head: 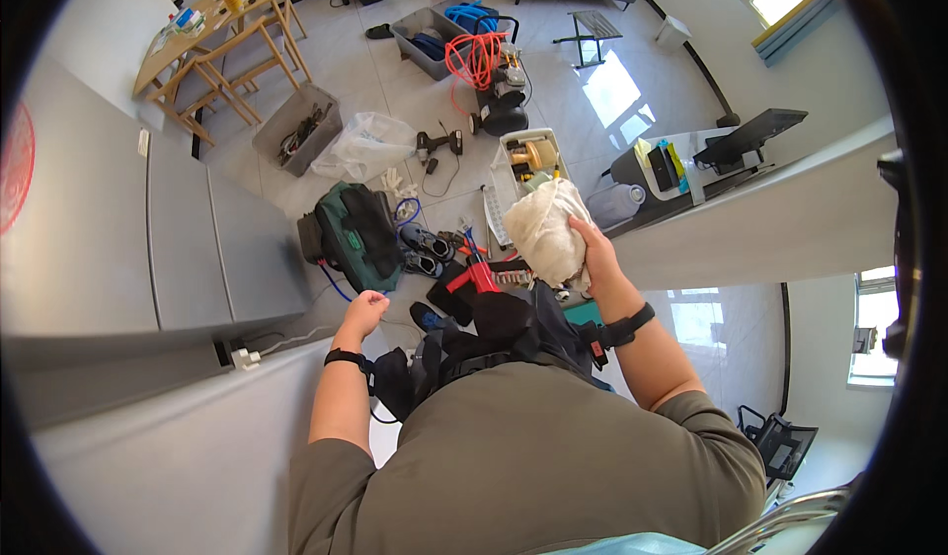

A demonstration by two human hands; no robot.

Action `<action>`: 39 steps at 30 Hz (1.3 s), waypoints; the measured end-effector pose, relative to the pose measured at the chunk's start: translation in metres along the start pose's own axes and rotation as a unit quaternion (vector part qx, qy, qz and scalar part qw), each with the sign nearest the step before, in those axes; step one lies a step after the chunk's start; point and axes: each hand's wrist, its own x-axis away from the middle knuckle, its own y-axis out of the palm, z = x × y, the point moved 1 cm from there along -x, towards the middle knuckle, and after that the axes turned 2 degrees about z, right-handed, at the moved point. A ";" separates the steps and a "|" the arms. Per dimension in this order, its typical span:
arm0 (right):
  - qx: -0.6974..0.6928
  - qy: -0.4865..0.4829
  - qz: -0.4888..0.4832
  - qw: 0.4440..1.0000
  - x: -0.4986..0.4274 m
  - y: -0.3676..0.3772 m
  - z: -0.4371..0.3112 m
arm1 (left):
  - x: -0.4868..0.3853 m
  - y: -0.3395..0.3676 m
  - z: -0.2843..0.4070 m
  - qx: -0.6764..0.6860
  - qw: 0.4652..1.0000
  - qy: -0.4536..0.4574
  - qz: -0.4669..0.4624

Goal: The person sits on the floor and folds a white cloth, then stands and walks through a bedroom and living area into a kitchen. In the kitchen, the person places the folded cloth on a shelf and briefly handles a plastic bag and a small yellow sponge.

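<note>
A bunched white cloth is gripped in my right hand, held out in front of me at the right. My left hand is at the left with its fingers curled together; whether anything small is between them cannot be told. Near it on the floor lies a dark green and black tool bag. Beyond the cloth stands a light plastic bin with spools and tools inside. Below and between my hands lie a red-handled tool and a pair of dark shoes.
Farther out on the floor are a cordless drill, a clear plastic bag, a grey bin of tools, and an air compressor with a coiled orange hose. Grey cabinet doors flank the left; a low white partition stands at the right.
</note>
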 end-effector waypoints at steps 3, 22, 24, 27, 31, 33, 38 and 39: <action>-0.017 -0.008 -0.012 1.000 -0.022 0.051 -0.026 | -0.030 -0.037 0.015 0.011 0.999 -0.008 0.029; -0.064 0.039 -0.095 0.993 -0.386 0.262 -0.088 | -0.212 -0.174 0.125 0.130 0.985 -0.081 0.083; -0.088 0.070 -0.059 0.992 -0.428 0.269 -0.101 | -0.236 -0.189 0.175 0.103 0.984 -0.111 0.099; -0.081 0.102 -0.085 0.988 -0.477 0.266 -0.130 | -0.276 -0.205 0.252 -0.038 0.990 -0.081 0.107; -0.082 0.093 -0.031 0.992 -0.521 0.270 -0.162 | -0.340 -0.219 0.358 -0.080 0.978 0.042 0.187; -0.079 0.096 -0.013 0.992 -0.542 0.274 -0.173 | -0.371 -0.224 0.406 -0.044 0.978 0.100 0.175; -0.111 0.115 -0.018 0.987 -0.592 0.285 -0.193 | -0.442 -0.244 0.496 -0.028 0.974 0.173 0.141; -0.137 0.100 -0.049 0.984 -0.603 0.288 -0.198 | -0.459 -0.249 0.510 -0.019 0.974 0.184 0.133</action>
